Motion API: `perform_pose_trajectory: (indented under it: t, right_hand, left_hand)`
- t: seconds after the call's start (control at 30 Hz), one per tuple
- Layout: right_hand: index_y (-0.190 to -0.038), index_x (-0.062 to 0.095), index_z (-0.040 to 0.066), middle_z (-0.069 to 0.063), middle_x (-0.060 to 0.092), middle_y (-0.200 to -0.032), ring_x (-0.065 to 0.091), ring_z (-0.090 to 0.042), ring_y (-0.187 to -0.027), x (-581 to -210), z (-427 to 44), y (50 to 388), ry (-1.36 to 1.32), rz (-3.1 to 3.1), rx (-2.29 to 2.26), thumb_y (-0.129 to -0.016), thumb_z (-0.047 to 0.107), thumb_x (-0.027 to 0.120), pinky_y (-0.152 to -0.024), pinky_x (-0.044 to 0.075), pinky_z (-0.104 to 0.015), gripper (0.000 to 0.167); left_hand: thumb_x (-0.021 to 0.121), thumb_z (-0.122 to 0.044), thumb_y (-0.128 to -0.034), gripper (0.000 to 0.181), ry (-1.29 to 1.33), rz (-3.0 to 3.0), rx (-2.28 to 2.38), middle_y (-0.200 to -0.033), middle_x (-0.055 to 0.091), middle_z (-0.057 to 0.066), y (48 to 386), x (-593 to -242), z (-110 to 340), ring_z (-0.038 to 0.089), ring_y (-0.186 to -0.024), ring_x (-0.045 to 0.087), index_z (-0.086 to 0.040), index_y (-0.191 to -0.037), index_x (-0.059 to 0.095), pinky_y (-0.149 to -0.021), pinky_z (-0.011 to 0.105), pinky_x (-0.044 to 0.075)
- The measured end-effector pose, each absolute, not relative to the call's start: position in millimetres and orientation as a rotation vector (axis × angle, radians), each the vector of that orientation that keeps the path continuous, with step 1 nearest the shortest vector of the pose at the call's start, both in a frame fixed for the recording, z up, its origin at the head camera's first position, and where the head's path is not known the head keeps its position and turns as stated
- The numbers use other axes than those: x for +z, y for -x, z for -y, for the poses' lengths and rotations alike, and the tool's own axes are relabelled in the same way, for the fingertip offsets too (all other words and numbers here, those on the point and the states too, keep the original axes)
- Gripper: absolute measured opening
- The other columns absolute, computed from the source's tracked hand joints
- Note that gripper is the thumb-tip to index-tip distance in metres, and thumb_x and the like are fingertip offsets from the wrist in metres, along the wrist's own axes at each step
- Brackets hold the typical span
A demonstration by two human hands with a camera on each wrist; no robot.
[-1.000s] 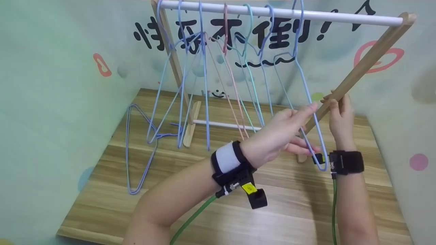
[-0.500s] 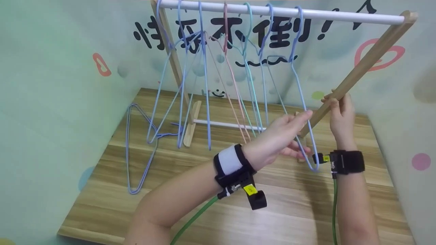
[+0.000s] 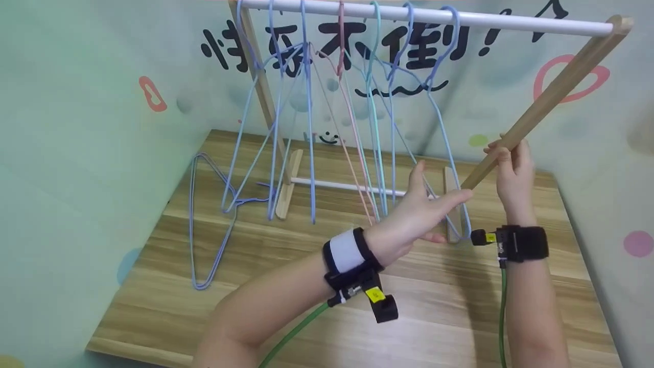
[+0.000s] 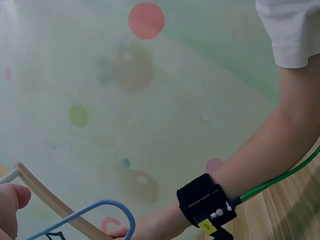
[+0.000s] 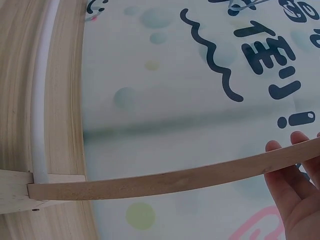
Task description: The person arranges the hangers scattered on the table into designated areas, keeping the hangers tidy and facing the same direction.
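Several thin wire hangers hang from the white rail (image 3: 531,23) of a wooden-framed rack in the head view. My left hand (image 3: 403,220) is beside the rightmost blue hanger (image 3: 445,135), with its fingers spread apart; one finger crosses in front of the wire. Whether it touches the wire I cannot tell. In the left wrist view a fingertip (image 4: 14,202) shows at the left edge, near the rounded end of a blue hanger (image 4: 112,203). My right hand (image 3: 515,176) holds the rack's right wooden post (image 3: 552,102), also plain in the right wrist view, fingers behind the post (image 5: 165,184).
A pair of blue hangers (image 3: 192,220) lies on the wooden table (image 3: 286,317) at left. Pink (image 3: 341,46) and green (image 3: 374,46) hangers hang mid-rail. A lower white bar (image 3: 342,185) joins the rack's feet. Patterned walls enclose the back and sides.
My left hand has spread its fingers away from the rightmost blue hanger. That hanger's lower end has swung left and back, and its hook has settled on the rail. My right hand stays on the post.
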State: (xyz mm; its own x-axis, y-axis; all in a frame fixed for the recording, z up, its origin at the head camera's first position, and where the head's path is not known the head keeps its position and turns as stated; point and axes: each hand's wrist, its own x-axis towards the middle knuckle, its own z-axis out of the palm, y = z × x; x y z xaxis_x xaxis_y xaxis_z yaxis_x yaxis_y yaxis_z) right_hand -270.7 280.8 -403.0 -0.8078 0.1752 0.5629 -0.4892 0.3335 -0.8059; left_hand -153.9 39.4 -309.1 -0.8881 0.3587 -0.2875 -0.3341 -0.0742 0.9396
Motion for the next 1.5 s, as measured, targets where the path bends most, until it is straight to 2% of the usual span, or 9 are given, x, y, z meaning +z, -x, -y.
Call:
perform_pose_trajectory:
  t: [0.07, 0.13, 0.43, 0.7, 0.93, 1.1, 1.23, 1.37, 1.5]
  right_hand:
    - [-0.123, 0.053, 0.005, -0.007, 0.062, -0.105, 0.060, -0.023, -0.101, -398.4, -276.5, 265.0, -0.274, 2.035, 1.521, -0.100, 0.012, 0.044, -0.089, 0.046, -0.029, 0.025]
    - [-0.123, 0.053, 0.005, -0.009, 0.062, -0.105, 0.060, -0.022, -0.101, -396.8, -274.3, 262.0, -0.274, 2.031, 1.526, -0.100, 0.013, 0.044, -0.090, 0.046, -0.029, 0.025]
    - [-0.121, 0.054, 0.006, -0.019, 0.060, -0.107, 0.061, -0.024, -0.100, -396.6, -270.0, 256.2, -0.243, 2.031, 1.521, -0.100, 0.008, 0.045, -0.088, 0.048, -0.029, 0.022]
    - [-0.123, 0.052, 0.006, -0.013, 0.061, -0.106, 0.060, -0.023, -0.103, -396.0, -270.1, 254.9, -0.185, 2.075, 1.518, -0.101, 0.012, 0.046, -0.092, 0.047, -0.031, 0.025]
    - [-0.125, 0.052, 0.006, -0.014, 0.059, -0.108, 0.060, -0.024, -0.104, -407.1, -278.7, 264.5, -0.193, 2.048, 1.555, -0.102, 0.011, 0.042, -0.093, 0.046, -0.031, 0.026]
    - [-0.125, 0.052, 0.008, -0.013, 0.060, -0.108, 0.060, -0.022, -0.104, -412.3, -282.4, 270.1, -0.200, 2.035, 1.552, -0.100, 0.017, 0.044, -0.092, 0.045, -0.030, 0.027]
    - [-0.122, 0.053, 0.008, -0.013, 0.061, -0.106, 0.061, -0.024, -0.101, -416.2, -284.6, 274.3, -0.225, 1.999, 1.563, -0.099, 0.017, 0.046, -0.091, 0.046, -0.030, 0.026]
    - [-0.121, 0.054, 0.008, -0.015, 0.060, -0.106, 0.061, -0.025, -0.100, -414.0, -282.8, 273.5, -0.233, 1.975, 1.598, -0.099, 0.012, 0.045, -0.092, 0.047, -0.031, 0.024]
    - [-0.121, 0.053, 0.001, -0.016, 0.060, -0.104, 0.061, -0.025, -0.098, -404.8, -276.0, 266.8, -0.263, 1.969, 1.597, -0.099, 0.008, 0.045, -0.092, 0.047, -0.030, 0.024]
  left_hand:
    - [0.075, -0.034, -0.0828, 0.106, -0.026, -1.751, 2.011, -0.157, 0.013, 0.012, 151.7, -312.6, -38.7, 0.014, -0.098, 0.059, -0.029, -0.154, -0.004, -0.062, 0.033, 0.056]
    - [0.076, -0.035, -0.0824, 0.111, -0.036, -1.744, 2.007, -0.158, 0.010, 0.011, 149.1, -316.2, -37.3, 0.014, -0.105, 0.058, -0.029, -0.153, -0.010, -0.066, 0.031, 0.056]
    - [0.073, -0.042, -0.0825, 0.110, -0.090, -1.825, 1.860, -0.158, 0.008, 0.012, 136.3, -336.8, -32.2, 0.022, -0.114, 0.055, -0.023, -0.154, -0.008, -0.096, 0.036, 0.045]
    - [0.075, -0.036, -0.0816, 0.104, -0.073, -1.792, 1.825, -0.152, 0.027, 0.016, 133.0, -367.3, -30.5, 0.022, -0.115, 0.054, -0.017, -0.155, 0.003, -0.078, 0.033, 0.053]
    - [0.073, -0.036, -0.0832, 0.094, -0.047, -1.791, 1.773, -0.142, 0.038, 0.022, 136.2, -410.1, -15.2, 0.027, -0.114, 0.052, -0.009, -0.153, 0.017, -0.075, 0.036, 0.053]
    - [0.071, -0.029, -0.0849, 0.085, -0.075, -1.803, 1.780, -0.110, 0.060, 0.009, 142.0, -434.9, 1.0, 0.017, -0.086, 0.057, -0.003, -0.150, 0.023, -0.068, 0.031, 0.051]
    - [0.070, -0.019, -0.0842, 0.056, -0.148, -1.926, 1.808, -0.076, 0.056, -0.002, 148.1, -446.9, 13.8, 0.009, -0.062, 0.047, 0.003, -0.131, 0.048, -0.055, 0.021, 0.042]
    - [0.070, -0.020, -0.0857, 0.039, -0.218, -2.140, 1.798, -0.092, 0.061, 0.003, 155.5, -455.2, 30.0, 0.012, -0.074, 0.057, 0.000, -0.117, 0.056, -0.064, 0.024, 0.050]
    - [0.068, -0.022, -0.0885, 0.058, -0.193, -2.267, 1.787, -0.114, 0.058, 0.017, 162.6, -464.7, 53.9, 0.025, -0.094, 0.060, 0.001, -0.136, 0.044, -0.077, 0.035, 0.054]
